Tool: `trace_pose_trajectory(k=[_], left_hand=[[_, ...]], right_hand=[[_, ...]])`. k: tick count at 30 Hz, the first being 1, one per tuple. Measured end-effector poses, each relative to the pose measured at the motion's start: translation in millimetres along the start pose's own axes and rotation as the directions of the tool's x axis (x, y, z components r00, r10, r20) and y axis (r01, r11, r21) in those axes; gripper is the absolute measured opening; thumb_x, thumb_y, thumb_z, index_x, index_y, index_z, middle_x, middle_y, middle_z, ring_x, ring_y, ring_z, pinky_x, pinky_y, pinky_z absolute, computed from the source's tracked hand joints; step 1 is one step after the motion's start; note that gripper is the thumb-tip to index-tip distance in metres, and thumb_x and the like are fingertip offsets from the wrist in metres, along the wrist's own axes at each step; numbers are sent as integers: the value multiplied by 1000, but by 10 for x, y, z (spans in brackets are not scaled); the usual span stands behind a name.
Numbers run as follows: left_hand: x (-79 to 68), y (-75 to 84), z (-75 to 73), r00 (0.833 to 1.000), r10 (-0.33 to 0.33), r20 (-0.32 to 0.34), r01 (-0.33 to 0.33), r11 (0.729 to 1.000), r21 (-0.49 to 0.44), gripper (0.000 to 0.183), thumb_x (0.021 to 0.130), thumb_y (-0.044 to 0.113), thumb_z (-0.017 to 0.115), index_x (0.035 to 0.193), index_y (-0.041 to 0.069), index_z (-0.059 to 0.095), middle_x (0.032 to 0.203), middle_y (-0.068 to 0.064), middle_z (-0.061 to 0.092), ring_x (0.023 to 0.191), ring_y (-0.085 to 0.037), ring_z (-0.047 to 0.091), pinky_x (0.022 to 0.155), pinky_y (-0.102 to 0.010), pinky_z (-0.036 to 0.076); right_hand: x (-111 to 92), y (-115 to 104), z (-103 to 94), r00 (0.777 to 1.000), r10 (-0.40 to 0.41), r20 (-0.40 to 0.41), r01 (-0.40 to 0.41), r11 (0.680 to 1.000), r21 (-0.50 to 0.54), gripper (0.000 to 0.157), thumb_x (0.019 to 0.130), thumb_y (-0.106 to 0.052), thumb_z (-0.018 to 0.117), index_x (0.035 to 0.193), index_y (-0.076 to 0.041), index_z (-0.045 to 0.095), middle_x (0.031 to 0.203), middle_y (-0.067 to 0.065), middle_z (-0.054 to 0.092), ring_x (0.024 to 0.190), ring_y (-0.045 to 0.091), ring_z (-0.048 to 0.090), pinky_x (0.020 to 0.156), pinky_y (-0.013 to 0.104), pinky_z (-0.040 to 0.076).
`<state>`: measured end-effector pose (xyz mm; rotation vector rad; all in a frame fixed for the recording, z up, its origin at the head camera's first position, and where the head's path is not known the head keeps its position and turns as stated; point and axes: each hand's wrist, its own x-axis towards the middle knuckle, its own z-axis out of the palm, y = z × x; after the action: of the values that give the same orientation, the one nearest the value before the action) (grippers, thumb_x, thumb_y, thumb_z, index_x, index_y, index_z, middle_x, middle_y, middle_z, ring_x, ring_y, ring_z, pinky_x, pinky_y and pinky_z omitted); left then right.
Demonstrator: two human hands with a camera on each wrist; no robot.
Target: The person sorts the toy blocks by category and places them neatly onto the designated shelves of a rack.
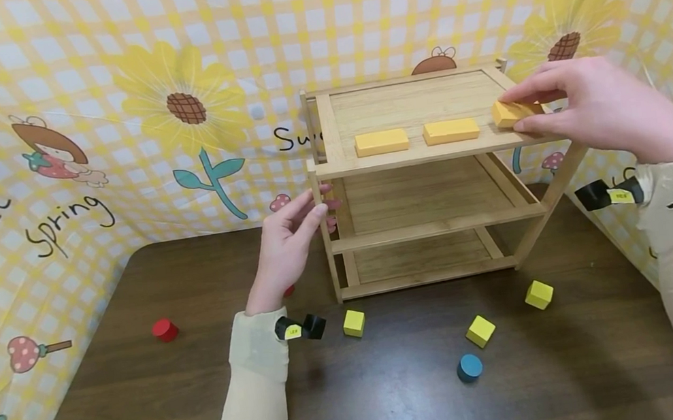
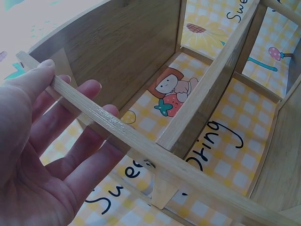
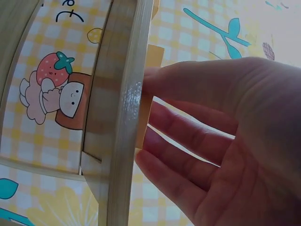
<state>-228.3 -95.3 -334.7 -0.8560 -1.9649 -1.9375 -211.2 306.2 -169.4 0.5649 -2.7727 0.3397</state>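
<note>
A three-tier wooden shelf [image 1: 437, 230] stands on the table. My right hand [image 1: 615, 105] pinches a yellow-orange rectangular block [image 1: 505, 113] between thumb and fingers at the right end of the top board. Two like blocks lie along that board's front edge: one in the middle [image 1: 451, 131], one to the left [image 1: 381, 142]. With my left hand [image 1: 284, 239] I hold the shelf's front left post [image 1: 328, 265]. In the left wrist view, the thumb lies on the post [image 2: 103, 113] and the fingers reach behind it. The right wrist view shows the held block's edge [image 3: 154, 56] beyond a shelf rail.
Yellow cubes lie before the shelf: left [image 1: 354, 323], middle [image 1: 480, 331] and right [image 1: 539, 295]. A blue cylinder [image 1: 469, 368] stands near the middle cube. A red cylinder [image 1: 166, 330] is far left; another red piece [image 1: 289, 290] is partly hidden by my left wrist. Checkered cloth [image 1: 271, 52] hangs behind.
</note>
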Motion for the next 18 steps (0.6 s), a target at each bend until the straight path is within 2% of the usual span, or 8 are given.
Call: trace_pose_trajectory(k=[9,15,18], left_hand=[[-1,-8,-4,1000,0,6,0,1000,-9,35,105,11,60,138,1,62,130,-8,66,111,-44,64,84,-42,60],[-3,-9,0,1000,-10,-1,10,1000,4,36,105,11,59,139,1,61,130,-8,66,111,-32,67,85,-42,60],[-1,-5,1,1000,-12,1,12,1000,-1,36,105,12,60,139,0,61,130,-9,66,112,-35,66,85,-46,60]], right_hand=[[43,12,-3,999,-7,33,6,1000,16,36,96,-22,75,131,-14,70,118,7,68,83,14,52,65,22,38],[62,-7,-5,997,6,79,-8,1000,22,34,98,-19,71,132,-15,69,120,9,66,82,19,51,63,25,38],[63,-10,1,996,13,87,-16,1000,27,34,98,-17,70,132,-15,70,120,9,66,80,20,51,61,26,38]])
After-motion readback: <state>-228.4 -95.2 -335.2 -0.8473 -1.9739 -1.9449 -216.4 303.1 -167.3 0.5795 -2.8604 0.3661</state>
